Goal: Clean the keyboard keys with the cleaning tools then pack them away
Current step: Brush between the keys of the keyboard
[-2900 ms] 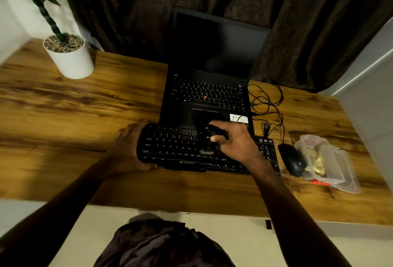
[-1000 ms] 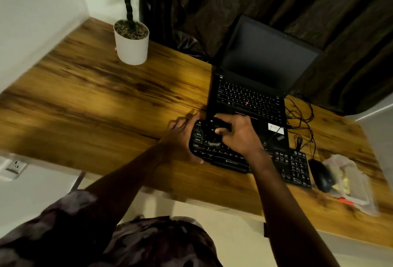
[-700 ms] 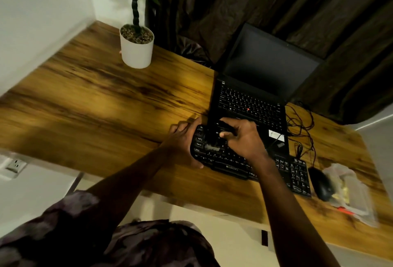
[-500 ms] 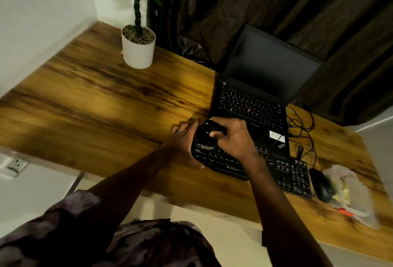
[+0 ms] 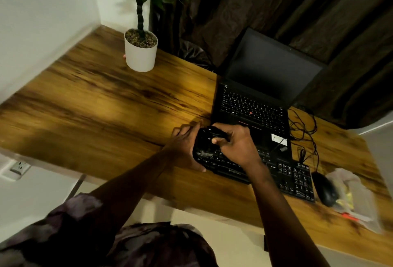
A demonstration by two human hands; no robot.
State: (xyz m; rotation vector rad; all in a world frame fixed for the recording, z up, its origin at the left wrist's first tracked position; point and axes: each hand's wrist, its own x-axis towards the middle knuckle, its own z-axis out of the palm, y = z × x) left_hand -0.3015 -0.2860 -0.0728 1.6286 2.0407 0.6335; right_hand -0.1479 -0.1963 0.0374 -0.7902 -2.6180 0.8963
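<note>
A black external keyboard (image 5: 293,178) lies on the wooden desk in front of an open laptop (image 5: 255,107). My left hand (image 5: 184,145) grips the keyboard's left end, thumb under its near edge. My right hand (image 5: 236,145) holds a small dark cleaning tool (image 5: 207,142), a brush by its look, with its tip down on the keys at the left end. The tool is dark and blurred, so its shape is hard to make out. A clear plastic case (image 5: 350,198) with yellowish contents lies at the far right.
A black mouse (image 5: 324,189) sits right of the keyboard, its cable (image 5: 304,130) looped beside the laptop. A white potted plant (image 5: 140,52) stands at the back left. Dark curtains hang behind. Bare wooden desk (image 5: 95,107) stretches left. A small orange item (image 5: 348,216) lies by the case.
My right hand has worked the tool from the middle of the keyboard to its left end, brushing in short strokes. My left hand still grips the left end. The view swung left.
</note>
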